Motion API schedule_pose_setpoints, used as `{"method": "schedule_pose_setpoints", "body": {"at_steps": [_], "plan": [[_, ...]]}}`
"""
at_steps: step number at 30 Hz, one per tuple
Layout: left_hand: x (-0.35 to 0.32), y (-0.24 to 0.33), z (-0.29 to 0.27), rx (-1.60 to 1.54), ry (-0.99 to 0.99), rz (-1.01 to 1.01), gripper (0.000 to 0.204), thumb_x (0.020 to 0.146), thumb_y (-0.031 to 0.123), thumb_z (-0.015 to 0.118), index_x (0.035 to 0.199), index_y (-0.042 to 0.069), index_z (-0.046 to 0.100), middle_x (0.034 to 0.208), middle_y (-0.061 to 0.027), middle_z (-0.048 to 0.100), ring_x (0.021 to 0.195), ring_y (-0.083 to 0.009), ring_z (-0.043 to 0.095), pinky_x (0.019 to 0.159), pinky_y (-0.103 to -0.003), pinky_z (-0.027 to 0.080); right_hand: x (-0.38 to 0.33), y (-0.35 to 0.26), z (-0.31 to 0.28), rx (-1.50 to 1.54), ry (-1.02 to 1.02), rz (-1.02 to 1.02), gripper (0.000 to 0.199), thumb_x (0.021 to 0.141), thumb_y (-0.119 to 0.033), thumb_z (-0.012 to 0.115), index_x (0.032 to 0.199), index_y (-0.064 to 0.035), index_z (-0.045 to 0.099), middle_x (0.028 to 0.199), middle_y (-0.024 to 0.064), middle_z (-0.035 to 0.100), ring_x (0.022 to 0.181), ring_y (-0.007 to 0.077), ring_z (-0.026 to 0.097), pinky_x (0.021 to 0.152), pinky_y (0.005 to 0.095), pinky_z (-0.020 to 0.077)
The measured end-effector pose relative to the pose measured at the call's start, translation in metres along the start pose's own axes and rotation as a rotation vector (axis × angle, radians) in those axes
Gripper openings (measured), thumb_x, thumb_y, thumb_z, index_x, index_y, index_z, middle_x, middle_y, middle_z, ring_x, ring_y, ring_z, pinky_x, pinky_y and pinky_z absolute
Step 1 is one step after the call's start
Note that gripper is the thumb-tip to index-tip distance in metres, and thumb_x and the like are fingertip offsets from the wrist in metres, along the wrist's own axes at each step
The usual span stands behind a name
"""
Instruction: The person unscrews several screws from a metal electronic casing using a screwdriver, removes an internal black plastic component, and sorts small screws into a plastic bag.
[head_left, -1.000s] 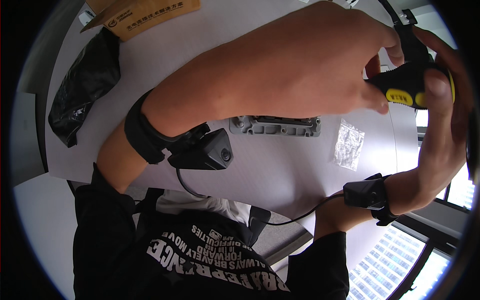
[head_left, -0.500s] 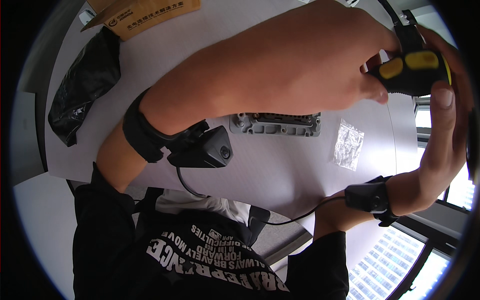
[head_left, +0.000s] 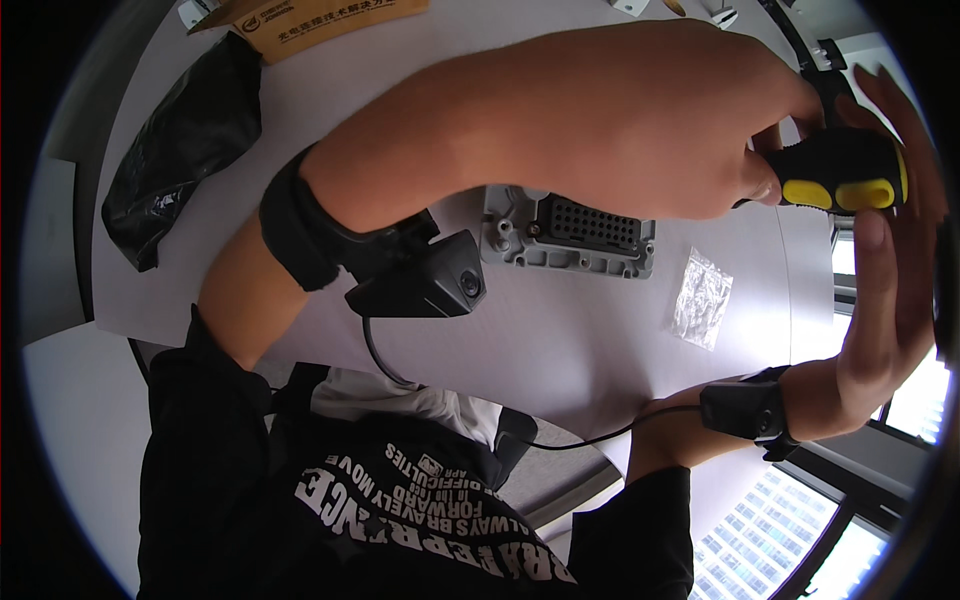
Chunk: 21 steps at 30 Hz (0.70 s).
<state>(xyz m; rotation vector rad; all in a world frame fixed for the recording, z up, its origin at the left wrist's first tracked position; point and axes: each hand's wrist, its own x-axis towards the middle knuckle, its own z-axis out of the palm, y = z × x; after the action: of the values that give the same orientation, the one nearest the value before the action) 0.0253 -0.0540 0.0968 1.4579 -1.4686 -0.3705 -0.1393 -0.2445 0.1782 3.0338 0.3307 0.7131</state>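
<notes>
My left arm reaches across to the right, and my left hand (head_left: 750, 140) has its fingers closed around one end of a black and yellow screwdriver (head_left: 842, 170). Only the thick handle with its yellow pads shows plainly; the rest is hidden by my fingers. At the handle's other end my right hand (head_left: 890, 285) is open, fingers stretched upward, its thumb tip against or very near the handle. Below my left forearm, a grey metal housing (head_left: 510, 250) with a black multi-hole connector insert (head_left: 592, 226) lies on the table, its upper edge partly covered.
A small clear plastic bag (head_left: 702, 300) lies right of the housing on the table (head_left: 580, 330). A black plastic bag (head_left: 185, 150) and a cardboard box (head_left: 330, 25) are at the far left. Camera units (head_left: 425, 280) are strapped to both forearms, with cables trailing down.
The handle has turned, its yellow pads moving from the upper side to the lower side. My right fingers have straightened upward. More of the connector insert shows below my left forearm.
</notes>
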Motion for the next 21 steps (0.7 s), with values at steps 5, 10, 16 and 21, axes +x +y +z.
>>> {"method": "schedule_pose_setpoints", "body": {"at_steps": [5,10,16,21], "plan": [[-0.004,0.004,-0.001,-0.031,-0.069,-0.09,0.028,0.092,0.019,0.076,0.114,0.001,0.076,0.095,-0.0148,0.078,0.084,-0.0264,0.076,0.079,-0.038,0.059,-0.005,-0.002,-0.004,0.005,0.012,0.029,0.065,0.104,-0.053,0.06,0.145,-0.0018,0.062,0.127,0.0162,0.072,0.108,0.0267,0.075,0.094,0.0364,0.0595],[-0.001,0.001,0.004,-0.083,-0.031,0.05,0.033,0.093,0.019,0.075,0.121,0.001,0.074,0.096,-0.0144,0.079,0.087,-0.026,0.077,0.081,-0.038,0.059,-0.006,-0.001,-0.004,-0.009,0.011,0.041,0.066,0.104,-0.053,0.061,0.145,-0.0015,0.061,0.127,0.0159,0.071,0.108,0.0269,0.075,0.094,0.0363,0.0595],[0.001,0.0,0.0,0.035,-0.103,-0.031,0.04,0.09,0.024,0.078,0.123,0.002,0.074,0.094,-0.0132,0.078,0.089,-0.027,0.076,0.082,-0.038,0.059,-0.01,-0.006,-0.007,0.042,0.003,0.018,0.067,0.104,-0.054,0.061,0.146,-0.0012,0.061,0.127,0.0155,0.07,0.108,0.027,0.074,0.094,0.0362,0.0594],[0.0,-0.001,0.012,0.017,0.041,0.178,0.042,0.089,0.027,0.079,0.123,0.004,0.075,0.097,-0.0129,0.078,0.093,-0.028,0.076,0.083,-0.04,0.059,-0.007,-0.002,-0.001,-0.018,0.025,0.062,0.068,0.103,-0.054,0.061,0.146,-0.0009,0.061,0.127,0.0152,0.069,0.108,0.0272,0.074,0.094,0.0361,0.0594]]}}
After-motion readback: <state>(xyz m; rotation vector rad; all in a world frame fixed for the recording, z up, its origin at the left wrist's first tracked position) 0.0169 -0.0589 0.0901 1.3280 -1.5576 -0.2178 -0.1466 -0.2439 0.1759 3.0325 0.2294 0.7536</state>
